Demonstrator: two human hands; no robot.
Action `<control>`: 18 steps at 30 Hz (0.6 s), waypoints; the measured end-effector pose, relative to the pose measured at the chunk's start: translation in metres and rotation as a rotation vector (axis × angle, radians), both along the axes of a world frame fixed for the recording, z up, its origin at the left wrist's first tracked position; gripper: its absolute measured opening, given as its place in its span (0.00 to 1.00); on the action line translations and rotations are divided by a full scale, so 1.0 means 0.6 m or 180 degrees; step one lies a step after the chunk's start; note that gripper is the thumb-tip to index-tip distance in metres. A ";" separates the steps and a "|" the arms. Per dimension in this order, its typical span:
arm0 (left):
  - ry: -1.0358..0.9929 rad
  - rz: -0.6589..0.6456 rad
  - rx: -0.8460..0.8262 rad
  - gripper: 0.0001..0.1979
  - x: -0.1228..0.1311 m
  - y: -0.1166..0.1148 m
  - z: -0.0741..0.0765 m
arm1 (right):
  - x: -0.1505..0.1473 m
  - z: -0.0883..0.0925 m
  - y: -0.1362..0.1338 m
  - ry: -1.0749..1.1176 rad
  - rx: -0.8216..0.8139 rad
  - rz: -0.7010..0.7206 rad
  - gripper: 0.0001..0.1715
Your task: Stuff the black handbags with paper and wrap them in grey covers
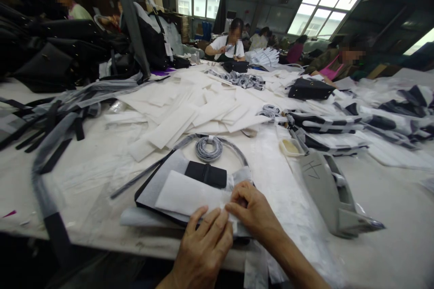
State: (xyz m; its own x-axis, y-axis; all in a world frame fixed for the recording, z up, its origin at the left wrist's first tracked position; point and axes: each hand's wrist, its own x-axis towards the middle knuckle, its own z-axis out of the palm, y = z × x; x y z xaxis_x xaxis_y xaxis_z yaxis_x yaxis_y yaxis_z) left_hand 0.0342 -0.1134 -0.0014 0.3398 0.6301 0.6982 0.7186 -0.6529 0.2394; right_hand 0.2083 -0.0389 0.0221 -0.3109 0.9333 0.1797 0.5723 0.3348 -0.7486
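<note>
A black bag [144, 197] lies flat at the table's front edge, partly covered by a thin whitish sheet. On top of it rests a white foam sheet [190, 193], with a small black flap piece [206, 174] showing beyond its far edge. My left hand [206, 244] lies on the near side of the foam sheet with its fingers stretched out. At the sheet's right end, my right hand [252, 210] is closed in a pinch, thumb against fingers; what is between them is hidden. A wrapped grey coil [209, 149] sits just behind the flap piece.
A grey tape dispenser [322, 189] and a small tray [290, 147] stand to the right. White foam sheets [190, 108] are heaped behind. Wrapped straps [56, 144] hang over the left edge. Black bags [325, 122] lie at right. A co-worker [230, 43] sits across the table.
</note>
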 end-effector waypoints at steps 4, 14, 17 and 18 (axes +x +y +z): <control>0.0024 -0.0064 0.0042 0.19 0.005 0.001 -0.008 | 0.000 0.002 0.007 -0.0203 -0.0129 -0.0124 0.10; 0.0059 0.0023 0.0061 0.15 0.007 0.007 0.007 | -0.012 0.015 0.021 -0.0286 -0.0094 -0.0682 0.08; 0.0054 0.0042 0.0114 0.15 0.005 0.006 0.009 | 0.019 0.037 0.003 0.0198 -0.0068 -0.0903 0.10; 0.0064 0.0035 0.0108 0.15 0.005 0.005 0.008 | 0.042 0.049 -0.006 0.0284 -0.0010 -0.1078 0.14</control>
State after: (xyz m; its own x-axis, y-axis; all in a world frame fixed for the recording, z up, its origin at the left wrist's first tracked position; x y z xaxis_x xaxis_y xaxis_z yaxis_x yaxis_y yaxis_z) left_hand 0.0374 -0.1102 0.0033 0.3472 0.6100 0.7123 0.7303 -0.6524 0.2027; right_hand 0.2332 -0.0426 0.0518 0.0333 0.9814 0.1892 0.5827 0.1348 -0.8014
